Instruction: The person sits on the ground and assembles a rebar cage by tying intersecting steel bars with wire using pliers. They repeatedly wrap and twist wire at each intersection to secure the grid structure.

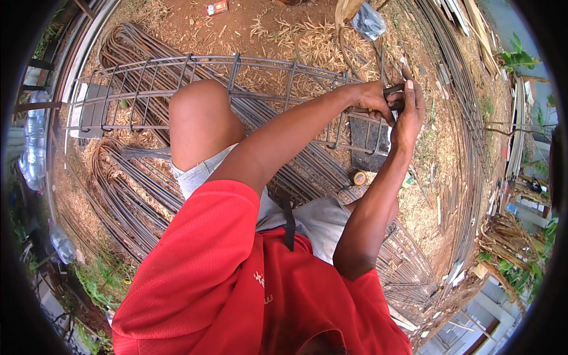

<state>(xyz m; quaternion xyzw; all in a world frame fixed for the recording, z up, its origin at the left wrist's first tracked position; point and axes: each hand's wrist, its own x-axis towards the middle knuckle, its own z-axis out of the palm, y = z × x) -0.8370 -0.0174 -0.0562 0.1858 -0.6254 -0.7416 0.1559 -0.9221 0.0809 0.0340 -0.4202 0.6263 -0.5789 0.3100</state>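
Note:
A long cage of steel rebar (pixel 291 83) with square stirrups lies crosswise in front of me, passing by my bent left knee. Both hands meet at its right end. My left hand (pixel 371 99) is closed around a dark, thick-handled tool (pixel 393 90), whose kind I cannot make out. Against it from the right, my right hand (pixel 410 109) has its fingers bent around the same dark piece. The fingers partly hide the tool and the cage end beneath. A dark flat slab (pixel 368 139) lies under that end, with a yellow and black tape measure (pixel 358 177) nearby.
Bundles of bent rebar (pixel 139 195) lie under and beside the cage. A grey block (pixel 92 106) sits beneath its left end. More long rods (pixel 458 77) run along the right. A plastic bag (pixel 368 23), a red packet (pixel 217 7) and plastic bottles (pixel 34 142) lie farther out.

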